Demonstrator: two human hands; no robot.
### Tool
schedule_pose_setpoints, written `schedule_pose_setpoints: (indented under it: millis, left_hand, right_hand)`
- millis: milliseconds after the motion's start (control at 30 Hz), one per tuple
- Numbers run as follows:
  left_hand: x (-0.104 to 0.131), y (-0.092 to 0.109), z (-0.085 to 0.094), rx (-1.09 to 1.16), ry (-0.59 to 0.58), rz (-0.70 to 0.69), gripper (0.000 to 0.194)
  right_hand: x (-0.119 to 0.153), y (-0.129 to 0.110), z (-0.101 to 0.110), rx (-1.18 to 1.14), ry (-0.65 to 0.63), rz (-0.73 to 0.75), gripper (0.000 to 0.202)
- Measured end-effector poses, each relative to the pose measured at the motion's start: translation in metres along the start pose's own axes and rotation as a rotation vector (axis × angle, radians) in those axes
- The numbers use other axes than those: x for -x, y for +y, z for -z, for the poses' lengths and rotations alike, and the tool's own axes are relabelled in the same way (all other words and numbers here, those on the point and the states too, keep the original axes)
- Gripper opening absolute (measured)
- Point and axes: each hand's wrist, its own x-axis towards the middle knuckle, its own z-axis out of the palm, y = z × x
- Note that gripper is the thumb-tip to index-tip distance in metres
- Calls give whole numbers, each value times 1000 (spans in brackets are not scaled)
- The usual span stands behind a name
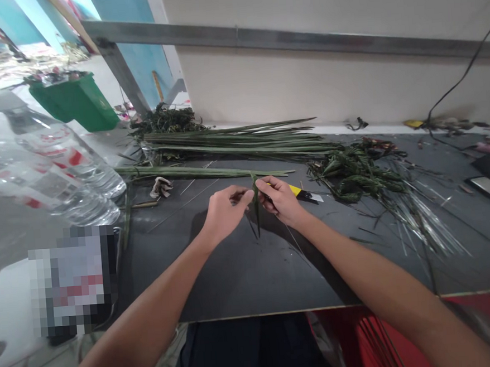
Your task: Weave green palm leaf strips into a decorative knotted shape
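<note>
Over the middle of the dark table, a small folded green leaf piece [256, 202] is pinched between my two hands, its narrow ends pointing down. My left hand [229, 207] closes thumb and fingers on its left side. On its right side are the closed fingertips of my right hand [280, 199]. A thin wire or strip slants down from below my right hand. Just behind that hand lies a yellow cutter [296, 190] with its blade out, partly hidden by the hand. Long green leaf strips [225, 143] lie beyond both hands.
Woven green leaf pieces with clear stems [357, 170] lie to the right. Two plastic bottles [79, 156] stand at the left, near a blurred-out item. A green bin [74, 103] is farther back. A black cable [459, 87] hangs at the right by the wall. The table edge [221, 318] is in front.
</note>
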Motion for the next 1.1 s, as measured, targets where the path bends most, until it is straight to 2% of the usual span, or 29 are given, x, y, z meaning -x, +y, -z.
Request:
schedule_pose_setpoints:
  millis: [100, 300, 433, 500, 633, 800, 867, 1033, 1100]
  left_hand:
    - [-2, 1, 0, 144, -54, 117, 25]
    - [-1, 7, 1, 287, -93, 183, 27]
    - [-1, 8, 4, 468, -254, 273, 32]
    - [-1, 8, 6, 488, -315, 292, 33]
    - [-2, 7, 8, 390, -265, 208, 31]
    - [-2, 1, 4, 28, -72, 23, 15]
    - [-2, -1, 1, -45, -18, -43, 10]
    - [2, 1, -1, -133, -118, -128, 10]
    - [4, 2, 0, -181, -105, -177, 12]
  right_hand:
    - [2, 0, -1, 28, -29, -3, 50]
    - [3, 1, -3, 37, -67, 4, 48]
    - [2, 2, -4, 12, -85, -9, 48]
    - [2, 1, -3, -14, -86, -18, 47]
    - [1, -1, 0, -94, -88, -33, 46]
    - [2, -4, 1, -140, -93, -79, 43]
    - [2, -4, 1, -143, -104, -94, 42]
    - [2, -4, 4, -236, -143, -122, 37]
    - [1, -4, 8, -299, -170, -143, 33]
